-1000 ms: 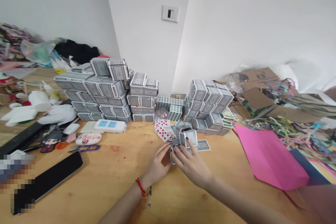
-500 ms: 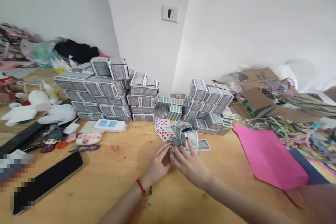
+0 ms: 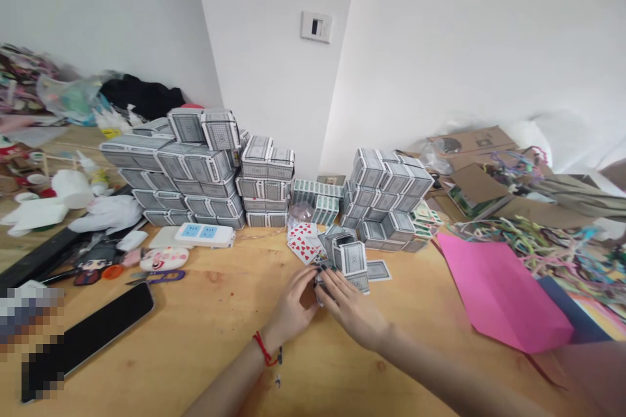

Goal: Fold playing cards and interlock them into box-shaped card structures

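Observation:
My left hand (image 3: 294, 301) is curled at the near left side of a small structure of folded playing cards (image 3: 354, 258) with grey patterned backs, its fingers closed on the cards' edge. From the right, my right hand (image 3: 349, 309) presses its fingers together over the near part of the same cards, fingertips almost meeting those of the left. Both palms hide the lower part of the structure. Loose face-up red playing cards (image 3: 304, 247) lie just behind. One face-down card (image 3: 379, 270) rests to the right of the structure.
Stacked card blocks (image 3: 195, 163) rise at the back left, with another stack (image 3: 386, 182) at the back right. A power strip (image 3: 205, 234), purple-handled scissors (image 3: 166, 275) and a black phone-like slab (image 3: 92, 342) lie left. Pink paper (image 3: 503, 293) lies right.
My right hand's fingers have come down off the upright card block and drawn together toward my left fingertips, uncovering the block's front. My left hand has stayed nearly still.

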`<state>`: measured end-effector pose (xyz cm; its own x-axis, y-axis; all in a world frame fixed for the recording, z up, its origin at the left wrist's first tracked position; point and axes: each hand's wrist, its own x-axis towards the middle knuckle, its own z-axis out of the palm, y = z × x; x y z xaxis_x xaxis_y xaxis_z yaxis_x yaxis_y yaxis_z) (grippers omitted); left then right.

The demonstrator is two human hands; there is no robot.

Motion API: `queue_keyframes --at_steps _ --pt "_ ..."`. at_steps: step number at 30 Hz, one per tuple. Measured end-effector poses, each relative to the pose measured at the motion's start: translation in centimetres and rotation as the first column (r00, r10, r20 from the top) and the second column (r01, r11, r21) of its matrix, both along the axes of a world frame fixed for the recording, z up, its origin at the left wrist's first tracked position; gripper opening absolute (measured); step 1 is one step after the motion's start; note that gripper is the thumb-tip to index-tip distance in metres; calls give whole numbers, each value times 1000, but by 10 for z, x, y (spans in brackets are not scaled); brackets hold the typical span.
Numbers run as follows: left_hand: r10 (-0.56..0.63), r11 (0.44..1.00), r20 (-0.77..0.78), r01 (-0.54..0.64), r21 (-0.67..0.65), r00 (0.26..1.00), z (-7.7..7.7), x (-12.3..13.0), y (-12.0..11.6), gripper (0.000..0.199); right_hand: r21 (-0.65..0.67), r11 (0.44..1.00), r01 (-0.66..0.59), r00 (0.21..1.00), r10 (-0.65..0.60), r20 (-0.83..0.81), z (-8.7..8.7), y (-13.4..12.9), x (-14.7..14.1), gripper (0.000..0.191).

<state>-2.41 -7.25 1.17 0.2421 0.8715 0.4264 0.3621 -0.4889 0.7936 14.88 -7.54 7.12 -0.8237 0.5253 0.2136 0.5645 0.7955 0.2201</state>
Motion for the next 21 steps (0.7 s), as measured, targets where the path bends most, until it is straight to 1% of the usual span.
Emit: queue_keyframes --at_steps 3,7,9,11,13,14,15,16,18,19,20,21 --pt "0 999 31 1 -42 1000 1 0 1 51 -88 996 -26 1000 25 -17 3 5 3 42" --pt "-12 994 93 22 -107 996 6 -1 5 51 -207 975 -79 997 73 -40 5 18 10 49" --pt "-2 991 98 15 -131 995 9 -2 8 51 -220 972 -88 995 76 -64 4 24 14 48" --pt "8 987 97 8 -159 995 11 -3 12 51 -207 975 -77 991 51 -127 5 29 19 43" --pt "15 978 113 9 -208 994 12 -4 17 54 -204 979 -30 969 -22 -246 6 33 26 43" --pt "22 971 125 9 -239 992 13 -5 19 56 -218 976 13 944 -84 -319 6 34 31 48" --pt "29 963 135 9 -270 990 14 -7 21 57 -242 968 64 902 -159 -401 6 35 36 55" --pt "29 954 139 14 -299 990 15 -9 24 58 -287 949 131 847 -258 -465 6 37 41 63" --pt "2 940 119 38 -339 993 21 -13 29 61 -410 884 223 740 -427 -520 3 39 52 71" --pt "-26 938 83 53 -341 996 25 -16 32 62 -482 844 236 698 -492 -521 0 40 56 69" --pt "-54 941 26 60 -334 998 31 -18 35 61 -552 804 221 676 -534 -508 -4 41 60 63" --pt "-59 948 -41 43 -316 997 38 -19 37 59 -605 770 201 647 -568 -508 -8 42 62 55"
